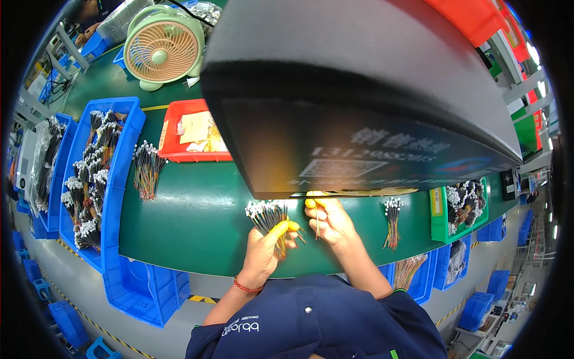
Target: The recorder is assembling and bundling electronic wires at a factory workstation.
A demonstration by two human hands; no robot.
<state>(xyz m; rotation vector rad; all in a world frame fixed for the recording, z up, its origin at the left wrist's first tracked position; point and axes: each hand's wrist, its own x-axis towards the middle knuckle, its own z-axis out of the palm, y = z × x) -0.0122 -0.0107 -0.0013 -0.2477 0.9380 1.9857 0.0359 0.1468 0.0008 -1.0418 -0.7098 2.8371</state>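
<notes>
At the near edge of the green bench (197, 227), the left hand (263, 254) is closed around a bundle of thin wire leads (270, 218), their white connector ends fanned out above the fist; a yellow finger cot shows on the thumb tip. A red cord bracelet (246, 286) circles that wrist. Just beside it, the right hand (330, 220) is pinched shut on a single wire (317, 226) that hangs down from its fingers, with another yellow cot on the raised fingertip. Both hands sit right under the front lip of a large black machine housing (359, 107), which hides much of the bench behind them.

To the right of the right hand, a small bunch of coloured wires (391, 222) lies on the bench, and beyond it stands a green bin (438, 221) holding more connectors. To the left, well apart from the hands, another loose bunch of wires (145, 169) lies beside a long blue bin (119, 179) packed with wire bundles. Behind that bunch sits a red tray (173, 151) with slips of paper, and farther back a pale green desk fan (162, 49).
</notes>
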